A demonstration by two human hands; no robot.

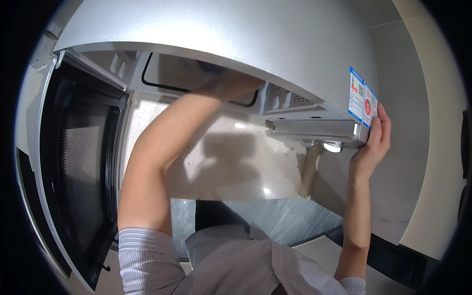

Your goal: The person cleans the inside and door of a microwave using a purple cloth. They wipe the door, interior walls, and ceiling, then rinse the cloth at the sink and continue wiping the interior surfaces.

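Observation:
Before me is a silver microwave oven [228,25] with its door [79,147] swung wide on the left. My left hand [239,84] reaches into the cavity, in shadow and partly behind the oven's top edge. Something bluish shows dimly beside it; whether the fingers hold it cannot be seen. My right hand [376,132] rests against the outer right side of the oven, near the control panel, fingers along the corner by a printed label [363,97]. A shiny round knob [332,146] sticks out from the control panel [317,131].
A speckled pale countertop [228,155] lies below the oven and ends at a front edge above a grey marbled floor [284,217]. A grey wall panel [398,129] stands close on the right. Two small hooks [106,267] project from the door's edge at lower left.

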